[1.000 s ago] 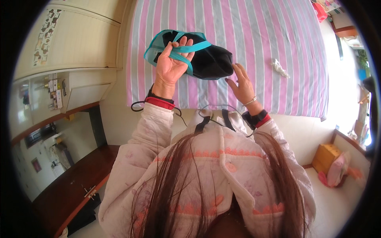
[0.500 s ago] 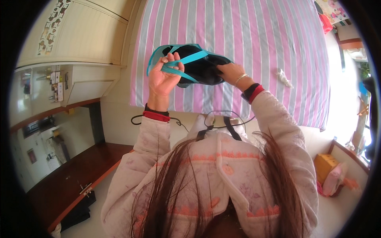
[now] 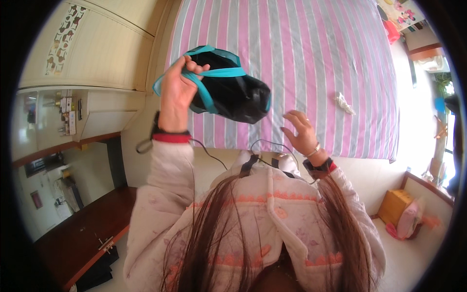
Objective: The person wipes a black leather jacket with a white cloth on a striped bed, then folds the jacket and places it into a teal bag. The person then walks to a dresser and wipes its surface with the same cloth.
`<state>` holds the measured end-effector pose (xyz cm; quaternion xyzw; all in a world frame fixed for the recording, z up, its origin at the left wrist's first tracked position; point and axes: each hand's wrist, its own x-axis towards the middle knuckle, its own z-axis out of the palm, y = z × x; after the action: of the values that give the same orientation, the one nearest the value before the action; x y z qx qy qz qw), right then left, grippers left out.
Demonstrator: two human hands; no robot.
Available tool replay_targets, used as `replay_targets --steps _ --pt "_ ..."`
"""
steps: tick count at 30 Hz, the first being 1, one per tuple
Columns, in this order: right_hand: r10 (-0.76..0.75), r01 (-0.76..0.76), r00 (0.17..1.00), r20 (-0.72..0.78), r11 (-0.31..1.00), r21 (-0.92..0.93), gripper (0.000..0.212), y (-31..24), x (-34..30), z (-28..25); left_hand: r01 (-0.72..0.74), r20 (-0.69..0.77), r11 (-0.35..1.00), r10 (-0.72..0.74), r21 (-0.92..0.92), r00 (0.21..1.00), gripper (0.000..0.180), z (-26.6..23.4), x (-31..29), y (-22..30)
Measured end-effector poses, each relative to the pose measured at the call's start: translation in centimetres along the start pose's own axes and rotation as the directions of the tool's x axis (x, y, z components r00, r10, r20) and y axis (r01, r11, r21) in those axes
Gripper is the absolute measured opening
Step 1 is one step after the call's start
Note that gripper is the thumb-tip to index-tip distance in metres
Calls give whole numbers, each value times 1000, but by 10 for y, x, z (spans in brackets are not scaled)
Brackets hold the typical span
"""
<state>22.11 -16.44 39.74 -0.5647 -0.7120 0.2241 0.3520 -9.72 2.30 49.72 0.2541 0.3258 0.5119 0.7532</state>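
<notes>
A black tote bag with turquoise straps and trim (image 3: 238, 97) hangs over the near left part of the bed, tilted with its base toward the right. My left hand (image 3: 179, 85) has its fingers curled around the turquoise straps. To the right of the bag and apart from it, my right hand (image 3: 301, 134) holds nothing, fingers bent and spread. A bracelet and a dark band circle the right wrist. What lies inside the bag cannot be made out.
The bed (image 3: 306, 58) has a pink and grey striped sheet. A crumpled white tissue (image 3: 344, 103) lies on its right part. Pale cabinets (image 3: 107, 48) stand at the left; a yellow box (image 3: 395, 208) sits on the floor at the right. A thin black cable loops near my waist.
My right hand has let go of the bag and drawn back toward me. My left hand has moved left with the straps, and the bag has swung with it.
</notes>
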Motion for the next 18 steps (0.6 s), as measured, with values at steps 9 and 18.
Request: replay_targets --steps 9,18 --pt "548 -558 830 104 816 153 14 79 -128 -29 160 -273 808 1 568 962 21 -18 140 69" --pt "731 -728 678 -74 682 63 14 148 -224 -113 -331 406 -298 240 895 882 29 -3 153 -80"
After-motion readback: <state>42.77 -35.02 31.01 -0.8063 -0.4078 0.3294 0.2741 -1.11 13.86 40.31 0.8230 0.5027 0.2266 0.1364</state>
